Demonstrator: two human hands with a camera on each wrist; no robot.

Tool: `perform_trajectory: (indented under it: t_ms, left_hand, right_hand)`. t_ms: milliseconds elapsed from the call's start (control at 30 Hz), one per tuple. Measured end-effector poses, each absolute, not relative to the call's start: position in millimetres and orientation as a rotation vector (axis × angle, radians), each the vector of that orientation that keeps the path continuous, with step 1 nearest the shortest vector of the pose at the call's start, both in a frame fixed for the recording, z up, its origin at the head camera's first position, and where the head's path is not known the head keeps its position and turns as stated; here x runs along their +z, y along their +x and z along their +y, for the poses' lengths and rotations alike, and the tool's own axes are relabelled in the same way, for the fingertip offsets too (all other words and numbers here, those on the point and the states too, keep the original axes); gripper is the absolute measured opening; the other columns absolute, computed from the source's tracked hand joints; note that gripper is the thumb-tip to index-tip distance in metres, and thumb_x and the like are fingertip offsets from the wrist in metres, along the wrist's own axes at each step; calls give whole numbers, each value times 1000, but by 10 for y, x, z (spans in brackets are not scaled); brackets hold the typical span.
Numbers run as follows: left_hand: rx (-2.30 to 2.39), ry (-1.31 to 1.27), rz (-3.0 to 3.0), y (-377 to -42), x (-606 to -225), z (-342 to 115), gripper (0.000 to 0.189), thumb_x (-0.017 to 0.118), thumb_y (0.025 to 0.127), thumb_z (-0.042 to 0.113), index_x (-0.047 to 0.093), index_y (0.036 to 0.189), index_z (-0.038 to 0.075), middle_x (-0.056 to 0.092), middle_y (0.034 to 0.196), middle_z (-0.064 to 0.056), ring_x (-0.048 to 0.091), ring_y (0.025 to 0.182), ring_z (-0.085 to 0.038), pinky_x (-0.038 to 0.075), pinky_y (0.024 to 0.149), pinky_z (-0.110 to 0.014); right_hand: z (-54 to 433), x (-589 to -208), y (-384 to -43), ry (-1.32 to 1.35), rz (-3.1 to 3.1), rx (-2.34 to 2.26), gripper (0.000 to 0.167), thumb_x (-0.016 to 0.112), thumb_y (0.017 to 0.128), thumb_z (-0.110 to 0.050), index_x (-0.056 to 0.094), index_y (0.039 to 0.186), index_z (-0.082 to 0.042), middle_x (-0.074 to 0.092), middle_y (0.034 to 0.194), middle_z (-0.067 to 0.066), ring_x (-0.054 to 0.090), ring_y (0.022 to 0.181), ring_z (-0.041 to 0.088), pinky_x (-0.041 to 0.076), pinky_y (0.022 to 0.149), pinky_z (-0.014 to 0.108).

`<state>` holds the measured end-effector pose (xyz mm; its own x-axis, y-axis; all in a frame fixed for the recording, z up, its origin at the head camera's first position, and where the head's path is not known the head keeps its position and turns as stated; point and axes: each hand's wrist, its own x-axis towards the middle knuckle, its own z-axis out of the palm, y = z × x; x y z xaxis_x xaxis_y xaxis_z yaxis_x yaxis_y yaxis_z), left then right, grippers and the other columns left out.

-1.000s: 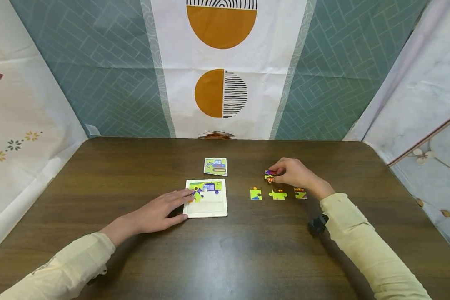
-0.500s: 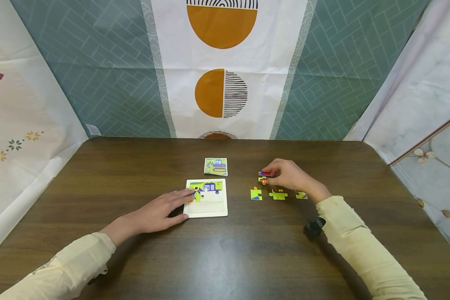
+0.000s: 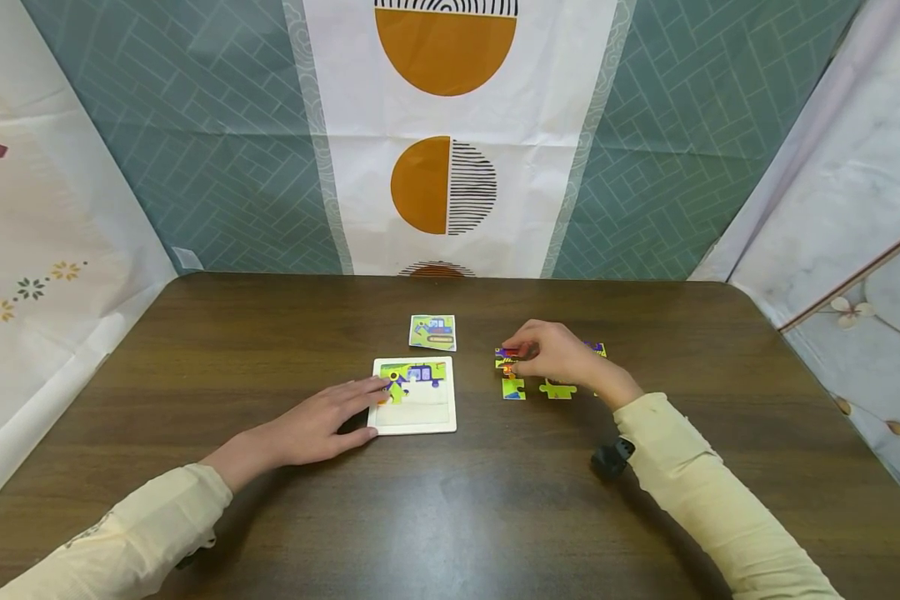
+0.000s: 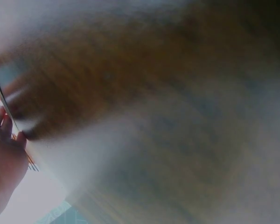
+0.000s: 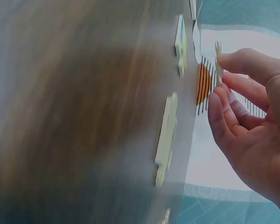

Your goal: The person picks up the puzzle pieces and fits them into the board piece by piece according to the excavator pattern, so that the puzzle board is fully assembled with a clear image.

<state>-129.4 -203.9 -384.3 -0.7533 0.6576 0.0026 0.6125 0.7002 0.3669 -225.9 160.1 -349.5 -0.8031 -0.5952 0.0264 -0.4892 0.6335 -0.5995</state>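
Note:
My right hand (image 3: 558, 357) pinches a small purple, orange and green jigsaw piece (image 3: 501, 360) between thumb and fingers. In the right wrist view that piece (image 5: 218, 65) is edge-on, held above the tabletop. My left hand (image 3: 322, 425) rests with extended fingers on the left side of a white puzzle tray (image 3: 452, 408). Joined pieces (image 3: 420, 374) along the tray's upper part show part of a purple vehicle on green; the lower part is bare white. Below the right hand lie a green-and-blue piece (image 3: 513, 390) and a green piece (image 3: 558, 390).
A picture card (image 3: 432, 332) of a vehicle lies behind the tray. Another purple piece (image 3: 598, 348) shows beyond the right hand, partly hidden by it. A patterned cloth (image 3: 270, 183) hangs at the table's back edge.
My right hand has moved left with the jigsaw piece, from above the middle loose piece to above the leftmost one. A purple piece behind the hand has come into view. The left hand stays put.

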Motion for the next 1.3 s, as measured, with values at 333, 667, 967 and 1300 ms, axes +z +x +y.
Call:
perform_trajectory:
  t_ms: [333,667,967,1300]
  left_hand:
    - [531,1053,2788,-1298,-3852,-2035,58,55,98,38,45,144,5,36,152,-9,33,138,-31,31,107,-53]
    - [542,1042,2786,-1292,-3841,-2040,58,57,97,38,46,144,7,36,152,-8,33,138,-31,31,107,-53]
    - [547,1048,2785,-1299,-3844,-2041,58,57,97,39,46,144,8,36,153,-8,33,139,-31,31,107,-53]
    - [530,1051,2778,-1308,-3847,-2044,58,55,97,39,45,145,7,36,153,-8,33,138,-31,31,107,-53]
  right_hand:
    - [1410,-3472,-2220,-921,2663,-870,34,74,80,-9,71,113,1,62,99,5,59,84,19,54,77,33]
    - [1288,-3502,-2208,-965,2655,-864,34,76,80,-9,71,112,0,61,96,4,58,82,17,53,76,30]
    - [1148,-3523,-2190,-991,2635,-850,35,77,79,-11,71,112,0,62,96,4,57,82,17,52,75,28]
    - [969,-3507,-2153,-1035,2598,-872,34,77,78,-10,72,110,1,61,92,5,58,80,16,51,73,24]
